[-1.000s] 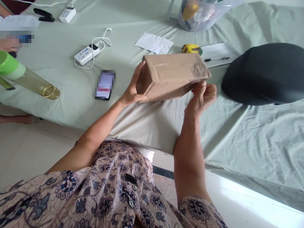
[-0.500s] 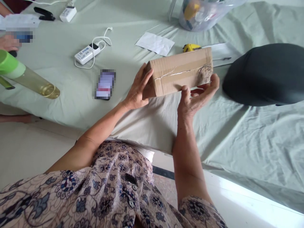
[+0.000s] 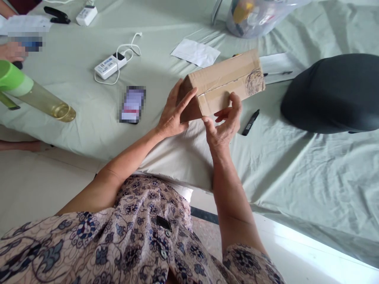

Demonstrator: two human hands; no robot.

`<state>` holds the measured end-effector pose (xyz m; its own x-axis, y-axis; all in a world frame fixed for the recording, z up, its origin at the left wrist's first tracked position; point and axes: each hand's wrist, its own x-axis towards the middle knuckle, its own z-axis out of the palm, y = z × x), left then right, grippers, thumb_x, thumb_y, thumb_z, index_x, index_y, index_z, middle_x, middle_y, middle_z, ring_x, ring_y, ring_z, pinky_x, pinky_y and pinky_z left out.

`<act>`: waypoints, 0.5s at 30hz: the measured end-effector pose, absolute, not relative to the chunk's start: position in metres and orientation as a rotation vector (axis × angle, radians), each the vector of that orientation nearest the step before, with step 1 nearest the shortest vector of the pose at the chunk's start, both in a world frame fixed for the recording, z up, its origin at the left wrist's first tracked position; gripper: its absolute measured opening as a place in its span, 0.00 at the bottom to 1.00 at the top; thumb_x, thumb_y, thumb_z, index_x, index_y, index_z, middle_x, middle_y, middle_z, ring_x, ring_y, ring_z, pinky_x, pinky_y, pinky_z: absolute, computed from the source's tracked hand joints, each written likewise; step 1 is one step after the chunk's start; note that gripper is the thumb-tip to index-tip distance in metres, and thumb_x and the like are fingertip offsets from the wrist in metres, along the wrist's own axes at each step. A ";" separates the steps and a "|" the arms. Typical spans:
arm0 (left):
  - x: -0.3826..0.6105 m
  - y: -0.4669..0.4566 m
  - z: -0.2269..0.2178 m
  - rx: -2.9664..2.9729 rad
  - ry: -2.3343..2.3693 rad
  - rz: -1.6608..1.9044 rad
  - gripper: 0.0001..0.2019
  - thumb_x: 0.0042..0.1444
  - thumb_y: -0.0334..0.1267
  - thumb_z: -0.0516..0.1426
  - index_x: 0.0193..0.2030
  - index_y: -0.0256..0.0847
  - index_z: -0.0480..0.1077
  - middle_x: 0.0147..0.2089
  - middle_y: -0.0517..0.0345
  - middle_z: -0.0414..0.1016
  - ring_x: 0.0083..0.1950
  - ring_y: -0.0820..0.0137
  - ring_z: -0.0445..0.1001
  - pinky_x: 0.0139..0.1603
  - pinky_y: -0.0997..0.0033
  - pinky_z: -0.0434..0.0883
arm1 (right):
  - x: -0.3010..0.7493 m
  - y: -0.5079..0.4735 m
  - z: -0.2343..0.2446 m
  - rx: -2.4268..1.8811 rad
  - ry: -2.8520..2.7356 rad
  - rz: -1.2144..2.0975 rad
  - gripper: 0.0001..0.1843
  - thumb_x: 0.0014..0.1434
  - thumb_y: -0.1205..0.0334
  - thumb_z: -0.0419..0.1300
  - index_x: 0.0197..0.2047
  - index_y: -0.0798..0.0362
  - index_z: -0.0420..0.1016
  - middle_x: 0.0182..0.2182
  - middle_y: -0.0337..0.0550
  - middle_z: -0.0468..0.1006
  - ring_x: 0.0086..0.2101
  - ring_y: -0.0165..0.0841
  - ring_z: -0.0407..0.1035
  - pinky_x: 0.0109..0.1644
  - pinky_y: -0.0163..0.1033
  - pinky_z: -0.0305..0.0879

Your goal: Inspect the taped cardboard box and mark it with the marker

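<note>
A long brown cardboard box (image 3: 225, 85), taped along its top seam, is held tilted above a bed covered in a pale green sheet (image 3: 74, 86). My left hand (image 3: 173, 114) grips the box's near left end, fingers wrapped around the end face. My right hand (image 3: 223, 124) is at the box's front side near the middle, fingers curled with the fingertips on the taped seam. A black marker (image 3: 250, 122) lies on the sheet just right of my right hand.
A phone (image 3: 132, 104), a white power bank with cable (image 3: 110, 66) and a white paper (image 3: 195, 52) lie behind. A dark round cushion (image 3: 331, 92) sits right, a clear plastic bag (image 3: 254, 15) at the back, a green-capped bottle (image 3: 32, 96) left. Another person's hand (image 3: 12, 51) is far left.
The box turned so its taped seam faces me. My right hand slid from the box's right end to its middle front. The black marker came into view on the sheet.
</note>
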<state>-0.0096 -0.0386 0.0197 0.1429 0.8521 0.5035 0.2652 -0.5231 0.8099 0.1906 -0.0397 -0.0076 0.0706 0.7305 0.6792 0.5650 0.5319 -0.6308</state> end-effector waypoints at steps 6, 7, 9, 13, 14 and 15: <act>-0.016 -0.035 0.019 1.866 1.063 1.413 0.48 0.38 0.33 0.70 0.71 0.53 0.66 0.83 0.59 0.46 0.84 0.48 0.39 0.84 0.51 0.46 | 0.217 -0.026 -0.008 -1.258 -1.416 0.108 0.41 0.65 0.33 0.59 0.72 0.46 0.59 0.41 0.44 0.79 0.32 0.36 0.71 0.40 0.45 0.72; -0.017 -0.034 0.018 1.898 1.048 1.426 0.49 0.38 0.33 0.70 0.72 0.53 0.64 0.82 0.59 0.47 0.84 0.48 0.41 0.84 0.51 0.47 | 0.222 -0.024 -0.007 -1.290 -1.359 0.065 0.39 0.65 0.34 0.59 0.71 0.46 0.60 0.39 0.44 0.79 0.31 0.36 0.70 0.39 0.44 0.71; -0.020 -0.030 0.014 1.965 1.015 1.441 0.51 0.39 0.35 0.68 0.74 0.54 0.61 0.82 0.59 0.48 0.84 0.47 0.42 0.83 0.49 0.49 | 0.231 -0.020 -0.005 -1.348 -1.260 -0.003 0.33 0.67 0.39 0.59 0.68 0.47 0.65 0.37 0.44 0.78 0.30 0.35 0.67 0.38 0.43 0.69; -0.027 -0.021 0.006 2.072 0.953 1.396 0.54 0.43 0.40 0.64 0.79 0.56 0.51 0.83 0.59 0.43 0.83 0.46 0.44 0.76 0.45 0.63 | 0.240 -0.016 0.005 -1.405 -1.129 0.013 0.22 0.69 0.52 0.57 0.59 0.56 0.70 0.41 0.44 0.75 0.31 0.29 0.60 0.40 0.39 0.64; -0.029 -0.020 0.005 2.082 0.944 1.368 0.54 0.43 0.41 0.64 0.79 0.56 0.48 0.83 0.59 0.42 0.83 0.45 0.45 0.73 0.45 0.67 | 0.241 -0.016 0.008 -1.414 -1.095 0.038 0.21 0.69 0.54 0.57 0.59 0.58 0.70 0.41 0.44 0.74 0.31 0.28 0.59 0.40 0.38 0.64; -0.031 -0.019 0.004 2.087 0.941 1.336 0.55 0.43 0.43 0.64 0.80 0.57 0.47 0.83 0.59 0.42 0.82 0.44 0.46 0.71 0.46 0.70 | 0.242 -0.016 0.010 -1.431 -1.084 0.088 0.20 0.69 0.56 0.56 0.59 0.59 0.69 0.42 0.44 0.73 0.32 0.28 0.59 0.42 0.38 0.64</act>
